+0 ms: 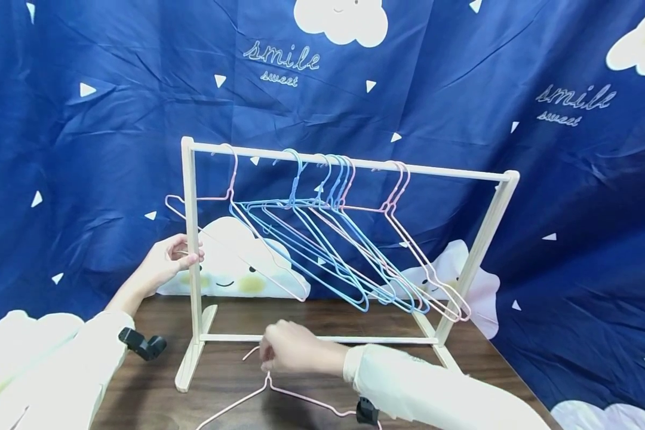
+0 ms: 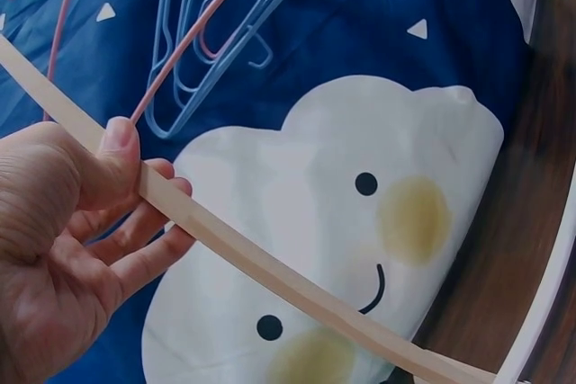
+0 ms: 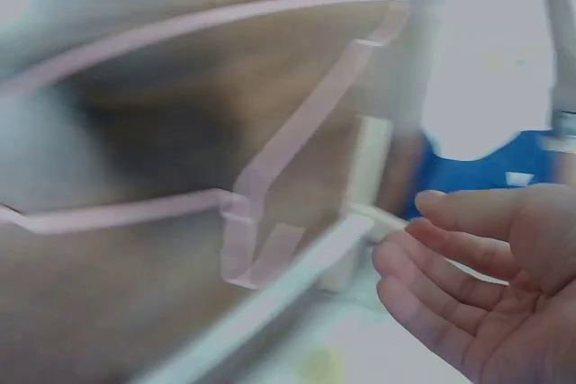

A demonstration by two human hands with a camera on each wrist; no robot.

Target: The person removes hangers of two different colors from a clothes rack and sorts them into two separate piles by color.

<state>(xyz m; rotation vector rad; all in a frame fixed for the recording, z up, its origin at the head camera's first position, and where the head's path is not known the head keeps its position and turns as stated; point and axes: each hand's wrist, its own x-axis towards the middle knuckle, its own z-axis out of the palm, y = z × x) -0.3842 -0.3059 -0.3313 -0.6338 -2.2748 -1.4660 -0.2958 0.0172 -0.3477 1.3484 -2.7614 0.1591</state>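
My left hand [image 1: 163, 261] grips the left upright post [image 1: 194, 298] of a pale wooden clothes rack. In the left wrist view the thumb lies on one side of the post [image 2: 292, 281] and the fingers on the other. Low in front of the rack, my right hand [image 1: 292, 347] hovers over the hook of a pink hanger [image 1: 309, 396], hiding part of it. The right wrist view is blurred; there the right hand [image 3: 486, 272] has loosely bent fingers, holding nothing, apart from the pink hanger [image 3: 306, 123].
Several pink and blue hangers [image 1: 322, 245] hang from the rack's top bar [image 1: 441, 170], one pink hanger [image 1: 269, 251] at the left end. A lower crossbar [image 1: 376, 340] joins the feet. The rack stands on a dark wooden table [image 1: 145, 370] before a blue cloud-print curtain [image 1: 140, 131].
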